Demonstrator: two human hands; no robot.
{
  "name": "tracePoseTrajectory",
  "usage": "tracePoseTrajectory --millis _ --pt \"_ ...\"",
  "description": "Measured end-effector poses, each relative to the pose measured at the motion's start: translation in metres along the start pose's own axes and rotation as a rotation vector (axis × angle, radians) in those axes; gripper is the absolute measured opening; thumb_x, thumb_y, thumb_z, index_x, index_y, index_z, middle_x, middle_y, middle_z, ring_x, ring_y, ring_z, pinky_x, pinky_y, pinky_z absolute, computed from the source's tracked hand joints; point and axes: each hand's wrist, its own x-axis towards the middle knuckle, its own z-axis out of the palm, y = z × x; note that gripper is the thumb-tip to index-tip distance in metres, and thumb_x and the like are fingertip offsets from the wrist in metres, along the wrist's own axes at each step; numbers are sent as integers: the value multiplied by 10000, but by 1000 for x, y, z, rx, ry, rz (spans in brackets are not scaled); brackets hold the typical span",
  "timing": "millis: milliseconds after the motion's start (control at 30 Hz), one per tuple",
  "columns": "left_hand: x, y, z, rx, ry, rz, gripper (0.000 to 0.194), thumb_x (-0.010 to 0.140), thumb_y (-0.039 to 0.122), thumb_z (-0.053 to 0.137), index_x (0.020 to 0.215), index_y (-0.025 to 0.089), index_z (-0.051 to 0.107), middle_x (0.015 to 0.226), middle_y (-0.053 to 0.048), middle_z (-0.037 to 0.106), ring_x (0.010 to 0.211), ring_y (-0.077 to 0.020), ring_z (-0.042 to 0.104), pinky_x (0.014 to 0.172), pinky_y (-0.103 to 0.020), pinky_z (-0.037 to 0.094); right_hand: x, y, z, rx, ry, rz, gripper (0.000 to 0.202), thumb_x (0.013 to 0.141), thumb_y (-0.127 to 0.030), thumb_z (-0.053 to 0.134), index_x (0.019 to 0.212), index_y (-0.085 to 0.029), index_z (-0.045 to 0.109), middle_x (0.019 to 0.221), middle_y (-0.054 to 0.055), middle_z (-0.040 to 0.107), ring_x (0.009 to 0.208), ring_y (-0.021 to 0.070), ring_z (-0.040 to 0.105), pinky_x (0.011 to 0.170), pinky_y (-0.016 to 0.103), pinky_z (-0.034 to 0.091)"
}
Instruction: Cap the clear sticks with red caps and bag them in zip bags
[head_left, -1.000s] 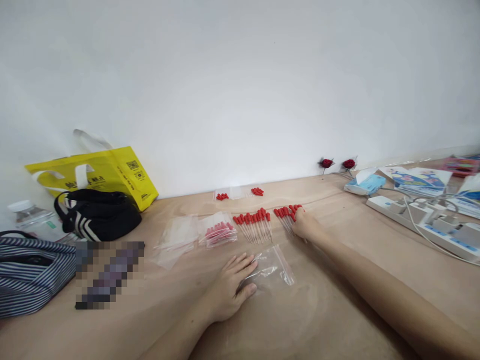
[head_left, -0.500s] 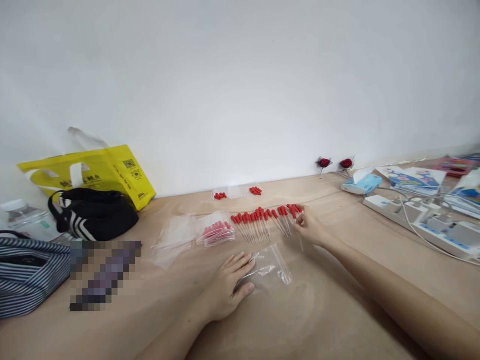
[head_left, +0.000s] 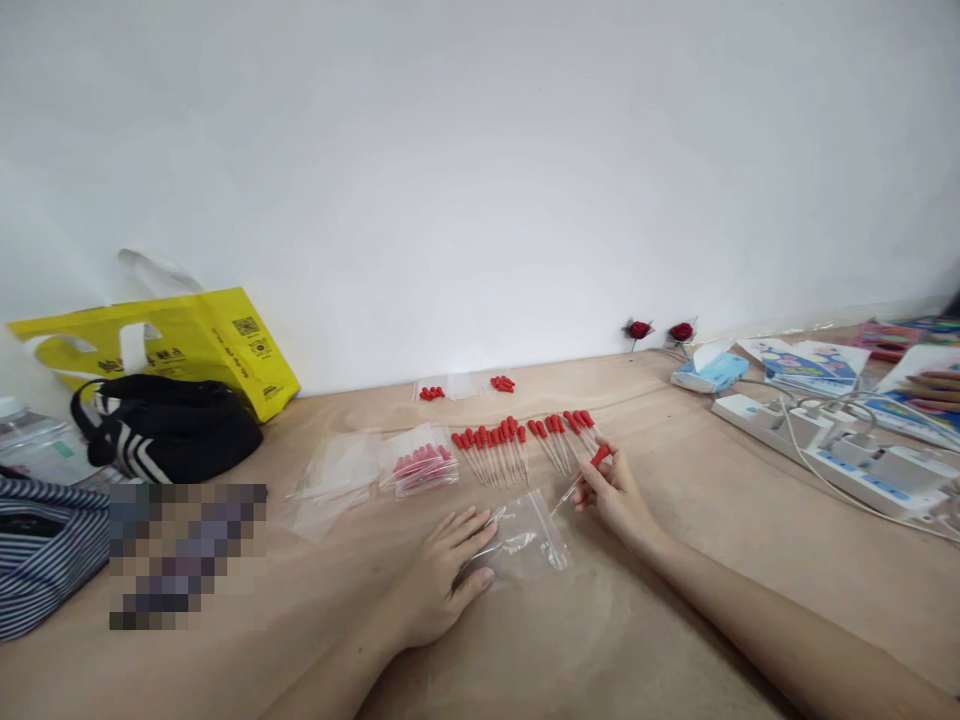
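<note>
My right hand pinches a glass dropper with a red bulb. Its clear tip slants down to the left, close to the mouth of a clear zip bag. On the near left edge of that bag my left hand lies flat, fingers spread. Behind the bag rests a row of red-bulbed droppers, with a smaller group of droppers beside it. A stack of bags with red bulbs inside sits left of the row, next to some plain clear bags.
Loose red bulbs lie on a bag by the wall. At left stand a yellow bag, a black pouch and a striped cloth item. A power strip, tissue pack and another person's hand are at right.
My right hand has drawn one dropper out of the group and brought it nearer, toward the zip bag. My left hand stays flat on the bag. Another person's hand has appeared at far right.
</note>
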Motion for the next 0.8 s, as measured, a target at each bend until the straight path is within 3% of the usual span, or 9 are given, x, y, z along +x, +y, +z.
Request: tracePoseTrajectory --millis 167,300,467,600,800 --pt "0 -1 2 3 21 8 455 862 398 390 1295 267 341 1371 -30 318 1269 -226 250 1027 -474 227 -9 0 9 113 -79 100 554 637 -522 588 1011 -247 284 648 -54 536 497 122 557 485 272 465" --pt "-1 -2 3 12 35 3 469 853 410 407 1294 259 347 1386 -43 286 1270 -231 247 1027 -460 231 -15 -1 14 174 -215 194 460 605 -520 622 878 -227 396 683 -22 561 579 125 576 559 278 471" --pt "-1 -2 2 31 23 20 493 845 439 409 1301 268 331 1392 -44 276 1273 -239 238 1028 -460 220 -14 -2 9 -56 -432 235 373 572 -433 691 765 -170 510 613 -44 540 388 31 407 380 175 334" --pt "-1 -1 1 46 -2 7 509 845 449 400 1303 237 335 1393 -65 270 1277 -239 225 1028 -463 216 -12 3 7 -138 -461 222 402 571 -423 697 800 -181 473 652 -45 576 354 14 351 331 150 253" --pt "0 -3 2 32 6 27 497 843 451 406 1298 265 337 1395 -54 268 1276 -238 230 1027 -469 210 -13 8 10 -271 -539 212 398 571 -464 686 688 -191 421 487 -88 475 324 33 328 294 149 229"
